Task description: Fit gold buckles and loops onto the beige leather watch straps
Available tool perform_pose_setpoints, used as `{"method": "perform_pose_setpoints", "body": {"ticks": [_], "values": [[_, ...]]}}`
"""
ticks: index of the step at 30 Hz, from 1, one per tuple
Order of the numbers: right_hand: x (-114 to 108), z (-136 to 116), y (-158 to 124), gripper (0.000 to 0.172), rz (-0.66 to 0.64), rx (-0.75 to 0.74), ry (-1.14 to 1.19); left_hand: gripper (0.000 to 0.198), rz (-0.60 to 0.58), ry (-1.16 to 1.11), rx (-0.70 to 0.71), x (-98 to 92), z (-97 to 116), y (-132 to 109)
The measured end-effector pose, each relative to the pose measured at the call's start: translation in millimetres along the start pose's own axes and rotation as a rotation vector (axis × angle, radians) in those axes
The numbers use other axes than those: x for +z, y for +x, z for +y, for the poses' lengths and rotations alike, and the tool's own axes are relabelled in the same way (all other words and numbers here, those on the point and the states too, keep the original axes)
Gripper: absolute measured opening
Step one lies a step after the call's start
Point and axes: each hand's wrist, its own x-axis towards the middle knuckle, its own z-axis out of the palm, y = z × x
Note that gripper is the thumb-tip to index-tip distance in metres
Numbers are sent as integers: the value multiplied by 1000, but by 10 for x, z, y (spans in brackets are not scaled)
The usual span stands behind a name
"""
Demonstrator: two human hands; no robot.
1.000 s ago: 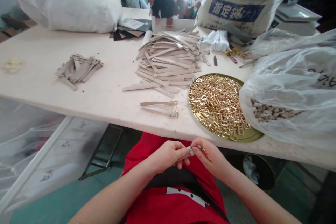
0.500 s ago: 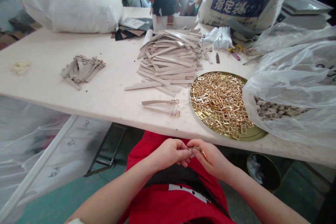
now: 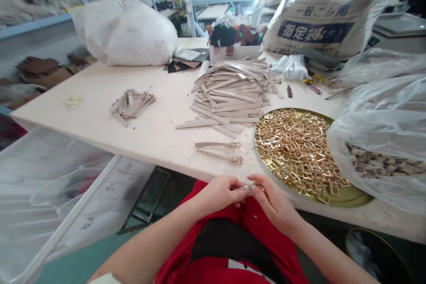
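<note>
My left hand (image 3: 219, 193) and my right hand (image 3: 274, 202) meet below the table's near edge, over my red shirt. Both pinch a thin beige strap with a small gold buckle (image 3: 249, 187) between the fingertips. Two finished straps with buckles (image 3: 219, 151) lie on the table just beyond my hands. A round gold tray (image 3: 349, 195) heaped with gold buckles (image 3: 296, 146) sits to the right of them. A big pile of plain beige straps (image 3: 229, 91) lies further back in the middle.
A smaller bundle of straps (image 3: 133, 103) lies at the left of the pale table (image 3: 100, 97). Clear plastic bags (image 3: 382, 142) crowd the right side. A white sack (image 3: 129, 31) and a printed bag (image 3: 326, 17) stand at the back. A bin (image 3: 376, 257) sits under the table.
My view has tilted up and shifted left, so the table sits lower in the frame. My hands stay together on the strap and buckle, with the fingers working slightly.
</note>
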Motion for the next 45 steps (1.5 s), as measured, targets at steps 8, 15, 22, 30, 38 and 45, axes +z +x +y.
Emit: {"method": "perform_pose_setpoints", "body": {"ticks": [8, 15, 22, 30, 38, 45], "values": [[146, 54, 593, 29, 154, -9, 12, 29, 223, 790, 302, -453, 216, 263], [124, 87, 877, 48, 190, 120, -147, 31, 552, 1168, 263, -1110, 329, 676], [-43, 41, 437, 33, 142, 83, -128, 17, 679, 1248, 28, -1701, 304, 968], [-823, 431, 87, 28, 466, 246, -260, 19, 671, 1288, 226, -1445, 538, 622], [-1439, 511, -169, 27, 883, 258, -536, 22, 204, -32, 98, -216, 545, 261], [-1914, 1003, -67, 27, 553, 513, -914, 25, -94, -765, -221, 415, 277, 350]]}}
